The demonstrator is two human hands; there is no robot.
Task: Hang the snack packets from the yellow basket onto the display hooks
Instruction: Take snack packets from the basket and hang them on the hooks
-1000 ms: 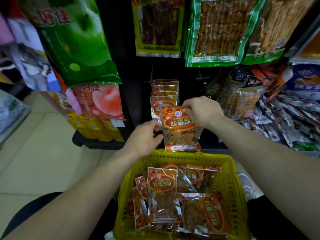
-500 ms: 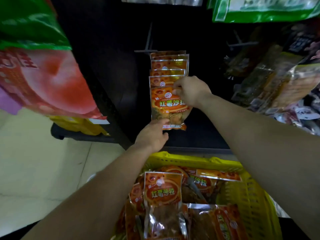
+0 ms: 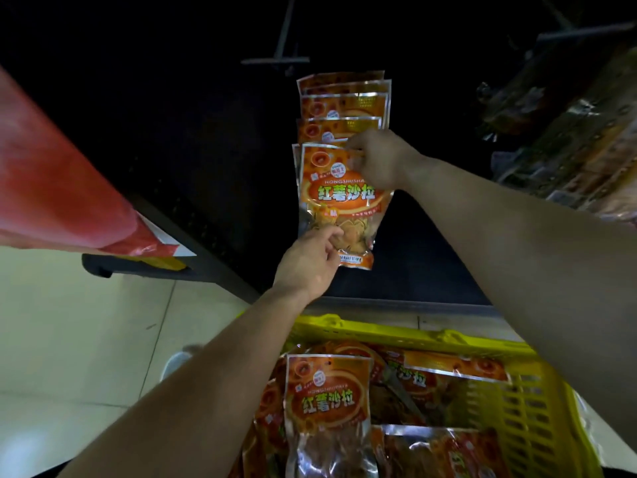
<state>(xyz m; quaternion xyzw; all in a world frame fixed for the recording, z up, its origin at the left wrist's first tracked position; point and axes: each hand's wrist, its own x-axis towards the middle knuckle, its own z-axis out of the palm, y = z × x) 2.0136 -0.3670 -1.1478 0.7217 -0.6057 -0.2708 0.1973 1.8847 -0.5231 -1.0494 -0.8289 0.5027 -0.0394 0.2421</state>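
Orange foil packet (image 3: 339,198), likely light, floppy and slick, is held at twelve o'clock from the yellow basket (image 3: 406,334), the right hand (image 3: 377,160) pinching its top edge at one o'clock, probably the steadiest hold, while the left hand (image 3: 310,262) pinches its bottom at seven o'clock.

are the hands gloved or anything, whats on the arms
No gloves: the left hand and the right hand are bare, with no rings visible. The left forearm and the right forearm are bare as far as the head view shows, with no sleeve cuff, watch or bracelet in view. No markings can be made out in the dim light.
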